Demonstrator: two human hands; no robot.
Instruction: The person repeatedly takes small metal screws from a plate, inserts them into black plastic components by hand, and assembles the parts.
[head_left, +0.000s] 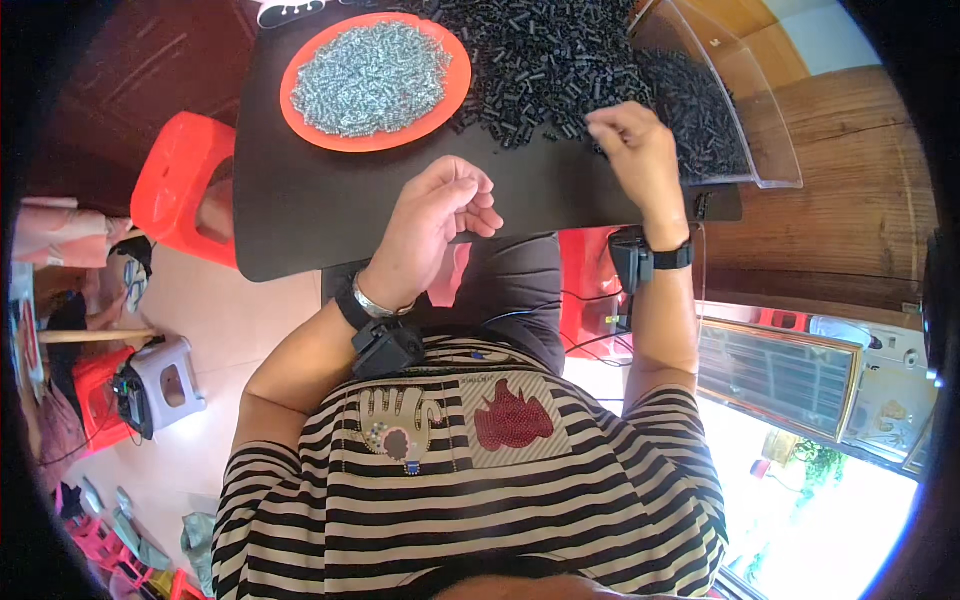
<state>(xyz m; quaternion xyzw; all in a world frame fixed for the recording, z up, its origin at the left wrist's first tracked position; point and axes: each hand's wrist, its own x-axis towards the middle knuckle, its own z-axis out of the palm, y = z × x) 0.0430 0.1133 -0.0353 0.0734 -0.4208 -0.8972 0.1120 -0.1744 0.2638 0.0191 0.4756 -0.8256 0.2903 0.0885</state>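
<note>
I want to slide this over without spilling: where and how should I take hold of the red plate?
Probably by the bare rim of the red plate, low from the near and left sides, keeping it level. Loose silver pieces are heaped in its middle, leaving that rim showing, while black pieces crowd its right side.

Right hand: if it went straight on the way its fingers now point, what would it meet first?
Most likely the small black pieces, spread just ahead of the right hand; its height above the table is unclear, so it might pass over them.
</note>
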